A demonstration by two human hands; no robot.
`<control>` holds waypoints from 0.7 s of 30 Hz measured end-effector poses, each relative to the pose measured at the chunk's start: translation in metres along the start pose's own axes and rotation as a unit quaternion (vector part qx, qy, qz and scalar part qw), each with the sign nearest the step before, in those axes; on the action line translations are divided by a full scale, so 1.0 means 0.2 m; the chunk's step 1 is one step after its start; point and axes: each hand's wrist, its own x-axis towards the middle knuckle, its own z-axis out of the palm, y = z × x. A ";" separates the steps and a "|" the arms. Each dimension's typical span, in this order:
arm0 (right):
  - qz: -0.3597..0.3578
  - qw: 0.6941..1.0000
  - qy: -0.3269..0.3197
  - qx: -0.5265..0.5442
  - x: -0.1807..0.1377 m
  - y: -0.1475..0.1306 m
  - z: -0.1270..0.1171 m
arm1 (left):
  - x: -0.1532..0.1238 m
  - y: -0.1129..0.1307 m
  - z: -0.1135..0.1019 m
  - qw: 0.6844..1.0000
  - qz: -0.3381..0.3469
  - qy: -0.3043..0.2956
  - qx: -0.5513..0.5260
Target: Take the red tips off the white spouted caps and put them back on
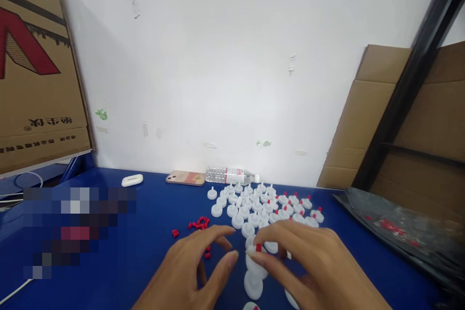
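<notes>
My right hand (308,259) pinches a small red cap (258,247) between thumb and forefinger, over a white round spouted lid (257,265). Whether the red cap sits on that lid's spout is hidden by the fingers. To the left, my left hand (196,269) is open, thumb and forefinger apart with nothing visible between them. Loose red caps (199,224) lie just beyond it, and a few show behind its fingers. Many white spouted lids (238,220) stand beyond my hands; those on the right side, such as one lid (317,215), carry red caps on their spouts.
Along the wall lie a white case (132,180), a phone (186,178) and a plastic bottle (232,175) on its side. At right, a dark plastic bag (403,232) shows red pieces. Cardboard (39,72) stands at left, more cardboard (363,116) at right, on the blue table (145,232).
</notes>
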 end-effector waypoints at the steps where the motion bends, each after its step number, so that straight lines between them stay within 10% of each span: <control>1: 0.016 1.000 -0.009 -0.008 0.00 0.01 0.00 | 0.02 -0.04 0.00 0.999 0.029 0.012 0.041; 12: 0.217 0.951 -0.204 -0.080 -0.06 0.15 0.09 | 0.13 -0.18 -0.02 0.945 0.016 -0.089 0.315; 21: 0.198 0.959 -0.178 -0.102 -0.09 0.14 0.11 | 0.13 -0.12 0.01 0.922 -0.048 -0.161 0.350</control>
